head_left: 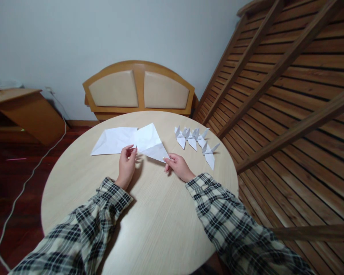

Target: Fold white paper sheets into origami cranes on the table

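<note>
A white sheet of paper point(149, 138) with crease lines is raised a little off the round table, tilted. My right hand point(178, 166) pinches its lower right corner between thumb and fingers. At the sheet's left corner, my left hand point(127, 165) is closed, thumb and fingertips on the paper's edge. More white paper point(113, 140) lies flat on the table, to the left and partly behind the held sheet. Several folded white paper cranes point(192, 140) are grouped at the right, with one crane point(209, 156) set nearer to me.
The round light-wood table point(149, 214) has a curved edge. Behind it stands a padded wooden headboard point(140, 86) against the wall. Wooden slats point(289, 95) lean close on the right. On the left are a wooden desk point(25, 114) and a white cable point(31, 173) on the floor.
</note>
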`<state>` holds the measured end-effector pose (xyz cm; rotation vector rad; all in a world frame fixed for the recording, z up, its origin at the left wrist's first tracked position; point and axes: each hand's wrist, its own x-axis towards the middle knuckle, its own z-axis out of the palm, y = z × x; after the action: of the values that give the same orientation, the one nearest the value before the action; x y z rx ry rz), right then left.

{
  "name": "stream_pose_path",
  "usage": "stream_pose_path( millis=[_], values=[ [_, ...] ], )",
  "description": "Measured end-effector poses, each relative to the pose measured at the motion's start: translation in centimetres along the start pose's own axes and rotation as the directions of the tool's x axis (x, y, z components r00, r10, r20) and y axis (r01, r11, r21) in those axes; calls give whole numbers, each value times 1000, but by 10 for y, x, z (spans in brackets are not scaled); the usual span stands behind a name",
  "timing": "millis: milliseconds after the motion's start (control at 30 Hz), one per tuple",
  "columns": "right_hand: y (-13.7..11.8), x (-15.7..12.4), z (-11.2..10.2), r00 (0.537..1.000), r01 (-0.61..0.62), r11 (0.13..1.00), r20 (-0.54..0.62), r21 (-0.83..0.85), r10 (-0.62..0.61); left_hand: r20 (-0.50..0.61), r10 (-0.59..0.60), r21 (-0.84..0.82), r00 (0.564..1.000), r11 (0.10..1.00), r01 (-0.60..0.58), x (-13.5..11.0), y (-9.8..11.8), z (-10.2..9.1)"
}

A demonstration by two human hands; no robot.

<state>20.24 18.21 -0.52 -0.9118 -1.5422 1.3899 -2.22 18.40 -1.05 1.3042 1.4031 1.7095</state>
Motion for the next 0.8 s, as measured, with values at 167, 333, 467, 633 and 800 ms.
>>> stream_pose_path(
  millis=[167, 333, 467, 633, 800],
  values=[
    [5, 2, -1, 1000, 7, 1000, -29, 14, -6, 78, 288, 238, 954, 924, -298, -1, -1, -4],
    [4, 1, 0, 1000, -15, 999, -4, 33, 15, 371, 436, 453, 820, 686, -570, -13, 12, 3],
    [-4, -2, 2, 998, -27, 999, 55, 36, 25, 496, 395, 526, 773, 572, -629, -17, 14, 8],
    [-7, -4, 4, 994, -37, 997, 104, 61, 31, 476, 399, 517, 784, 594, -616, -12, 11, 4],
    [-4, -4, 2, 999, -28, 995, 40, 93, 24, 422, 389, 345, 819, 766, -542, -10, 6, 3]
  ],
)
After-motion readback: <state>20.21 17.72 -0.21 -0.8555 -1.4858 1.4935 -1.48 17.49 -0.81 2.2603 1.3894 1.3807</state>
